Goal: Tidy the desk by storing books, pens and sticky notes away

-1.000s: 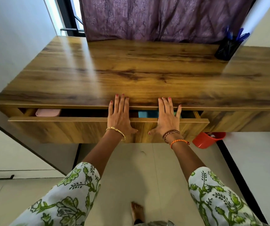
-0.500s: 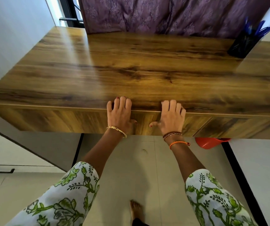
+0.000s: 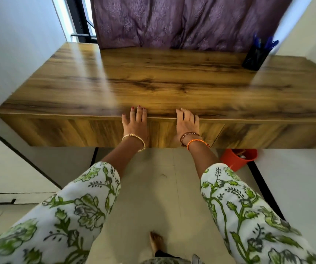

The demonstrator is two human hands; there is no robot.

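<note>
Now drawer fully closed; hands flat on front.

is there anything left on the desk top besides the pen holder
No, the wooden desk top shows only the black pen holder with blue pens at its far right corner; the rest is bare wood.

head-worn view, forward and down over the desk
</note>
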